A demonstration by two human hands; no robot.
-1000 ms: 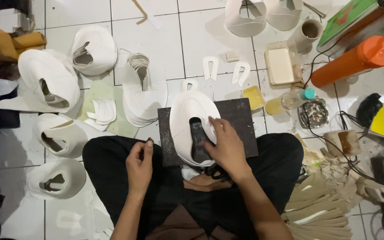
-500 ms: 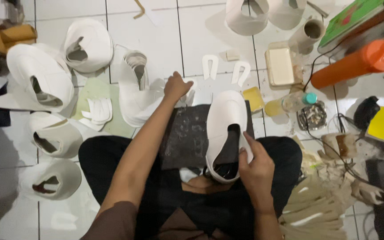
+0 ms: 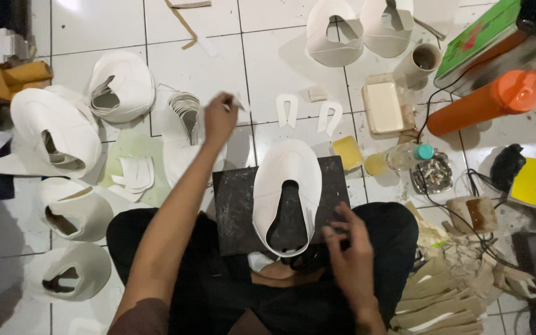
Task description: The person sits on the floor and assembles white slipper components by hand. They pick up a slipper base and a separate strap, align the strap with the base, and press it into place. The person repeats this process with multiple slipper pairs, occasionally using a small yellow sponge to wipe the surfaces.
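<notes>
My left hand pinches a small white cut piece, now raised above the stack of white pieces it reached for earlier. The smooth white shoe upper lies on the dark slab; my right hand, fingers loosely curled, has released it. An orange bottle lies far right.
</notes>
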